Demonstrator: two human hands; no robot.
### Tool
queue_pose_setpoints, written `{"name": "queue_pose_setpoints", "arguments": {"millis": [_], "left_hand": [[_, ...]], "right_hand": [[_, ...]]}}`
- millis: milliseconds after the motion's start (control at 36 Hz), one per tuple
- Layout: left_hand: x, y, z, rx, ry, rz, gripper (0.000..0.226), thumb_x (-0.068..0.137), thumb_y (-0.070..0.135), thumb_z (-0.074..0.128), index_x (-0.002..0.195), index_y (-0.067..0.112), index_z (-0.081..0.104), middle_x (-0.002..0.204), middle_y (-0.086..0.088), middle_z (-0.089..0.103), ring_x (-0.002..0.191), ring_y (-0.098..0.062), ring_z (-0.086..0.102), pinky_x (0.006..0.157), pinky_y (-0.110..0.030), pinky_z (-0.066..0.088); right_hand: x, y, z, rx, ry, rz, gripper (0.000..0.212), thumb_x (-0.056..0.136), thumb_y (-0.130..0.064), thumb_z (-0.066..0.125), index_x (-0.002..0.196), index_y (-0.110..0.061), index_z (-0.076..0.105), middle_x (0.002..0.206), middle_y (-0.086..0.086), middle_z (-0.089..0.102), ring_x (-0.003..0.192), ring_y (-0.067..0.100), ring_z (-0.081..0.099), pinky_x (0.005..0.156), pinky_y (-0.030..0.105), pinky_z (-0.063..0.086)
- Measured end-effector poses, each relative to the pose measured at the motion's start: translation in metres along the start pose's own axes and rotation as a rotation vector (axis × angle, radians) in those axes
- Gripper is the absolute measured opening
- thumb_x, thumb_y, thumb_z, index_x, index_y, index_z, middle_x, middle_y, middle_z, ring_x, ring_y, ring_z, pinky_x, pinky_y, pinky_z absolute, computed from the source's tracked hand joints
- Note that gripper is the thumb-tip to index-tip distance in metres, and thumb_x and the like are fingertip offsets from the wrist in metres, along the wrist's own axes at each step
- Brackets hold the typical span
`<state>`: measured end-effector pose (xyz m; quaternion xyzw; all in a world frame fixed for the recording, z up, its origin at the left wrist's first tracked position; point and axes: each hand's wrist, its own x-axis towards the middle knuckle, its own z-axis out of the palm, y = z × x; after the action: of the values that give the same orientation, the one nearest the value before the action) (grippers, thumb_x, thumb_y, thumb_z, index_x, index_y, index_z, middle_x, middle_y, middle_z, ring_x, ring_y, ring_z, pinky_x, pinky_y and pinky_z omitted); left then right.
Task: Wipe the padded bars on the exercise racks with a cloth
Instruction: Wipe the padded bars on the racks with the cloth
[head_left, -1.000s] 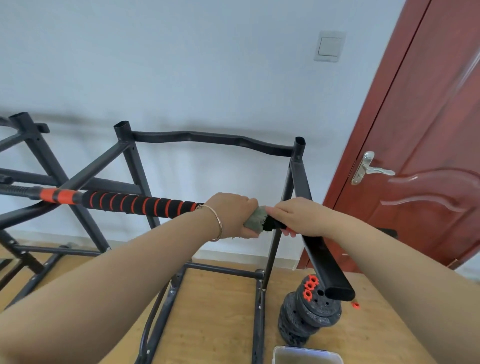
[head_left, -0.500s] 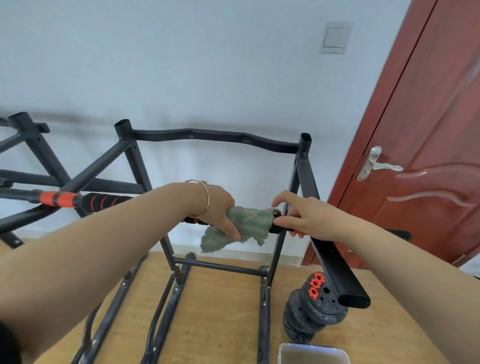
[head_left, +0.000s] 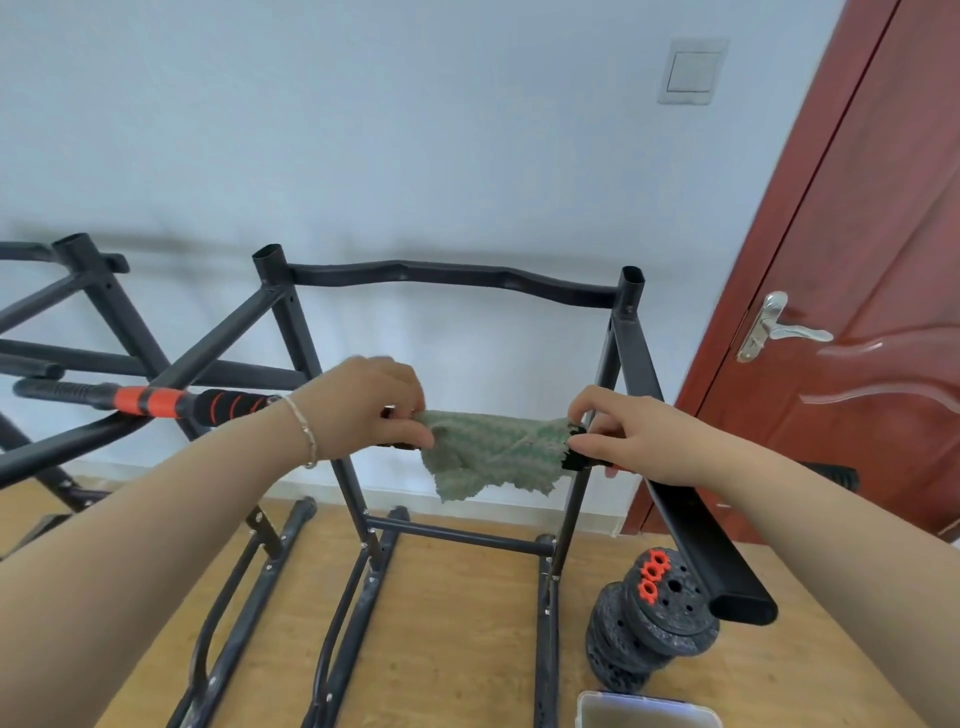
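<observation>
Pulled the cloth (head_left: 493, 457) out wider along the padded bar (head_left: 228, 402) than half a second earlier, with the left hand (head_left: 374, 410) drawn leftward, away from the right hand (head_left: 639, 441). Pinched the cloth's left edge between thumb and curled fingers of the left hand, knuckles up, right at the bar. Gripped the bar's black end in the right hand, thumb above and fingers curled beneath, fingertips touching the cloth's right edge. Held both forearms forward at about bar height, a thin bracelet (head_left: 304, 431) on the left wrist. Left the green, rumpled cloth draped over the bar between the two hands, lower edge hanging loose. Showed orange-striped black padding only left of the left wrist, crossing the dark metal rack (head_left: 452, 275). Stood over a wooden floor, with stacked weight plates (head_left: 649, 623) by the rack's right foot and a red-brown door (head_left: 857, 312) at right.
</observation>
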<state>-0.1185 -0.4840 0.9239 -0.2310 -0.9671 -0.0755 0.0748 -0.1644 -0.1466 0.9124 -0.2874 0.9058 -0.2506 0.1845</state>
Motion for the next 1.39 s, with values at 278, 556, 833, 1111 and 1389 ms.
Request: {"name": "queue_pose_setpoints", "arguments": {"millis": [278, 556, 833, 1111, 1389], "left_hand": [[0.054, 0.084, 0.023, -0.008, -0.298, 0.017, 0.065, 0.085, 0.070, 0.052, 0.130, 0.023, 0.046, 0.116, 0.009, 0.057, 0.091, -0.010, 0.056, 0.080, -0.026, 0.046], [0.078, 0.082, 0.024, 0.049, -0.507, -0.067, 0.056, 0.084, 0.079, 0.039, 0.090, 0.024, 0.049, 0.077, 0.004, 0.059, 0.067, -0.011, 0.056, 0.066, -0.031, 0.049], [0.083, 0.068, 0.019, -0.062, -0.675, -0.145, 0.071, 0.079, 0.084, 0.034, 0.096, 0.020, 0.061, 0.092, 0.002, 0.067, 0.085, -0.015, 0.064, 0.084, -0.035, 0.052], [0.045, 0.019, 0.012, 0.065, -0.568, -0.171, 0.069, 0.078, 0.085, 0.022, 0.087, 0.024, 0.053, 0.081, 0.002, 0.062, 0.072, -0.014, 0.058, 0.079, -0.035, 0.052], [0.053, 0.051, 0.014, 0.009, -0.364, 0.035, 0.041, 0.098, 0.059, 0.036, 0.106, 0.026, 0.058, 0.091, 0.006, 0.061, 0.082, -0.015, 0.061, 0.078, -0.032, 0.051]], "right_hand": [[0.001, -0.001, 0.000, -0.029, 0.038, 0.038, 0.026, 0.096, -0.052, 0.056, 0.109, -0.033, 0.045, 0.075, -0.016, 0.073, 0.068, 0.002, 0.068, 0.067, 0.021, 0.045], [0.005, 0.002, 0.001, -0.070, 0.039, 0.042, 0.022, 0.099, -0.054, 0.048, 0.112, -0.037, 0.057, 0.076, -0.010, 0.072, 0.061, 0.005, 0.066, 0.065, 0.020, 0.046], [0.000, 0.008, 0.002, -0.097, 0.048, -0.016, 0.029, 0.100, -0.052, 0.049, 0.124, -0.039, 0.058, 0.079, -0.012, 0.071, 0.068, 0.004, 0.066, 0.079, 0.030, 0.056], [0.001, 0.006, 0.005, -0.110, 0.066, 0.008, 0.023, 0.100, -0.050, 0.050, 0.118, -0.037, 0.057, 0.080, -0.009, 0.071, 0.070, 0.002, 0.065, 0.073, 0.023, 0.050], [0.001, 0.003, 0.007, -0.205, 0.085, 0.005, 0.023, 0.101, -0.051, 0.047, 0.119, -0.039, 0.053, 0.081, -0.012, 0.069, 0.074, 0.001, 0.064, 0.069, 0.022, 0.046]]}}
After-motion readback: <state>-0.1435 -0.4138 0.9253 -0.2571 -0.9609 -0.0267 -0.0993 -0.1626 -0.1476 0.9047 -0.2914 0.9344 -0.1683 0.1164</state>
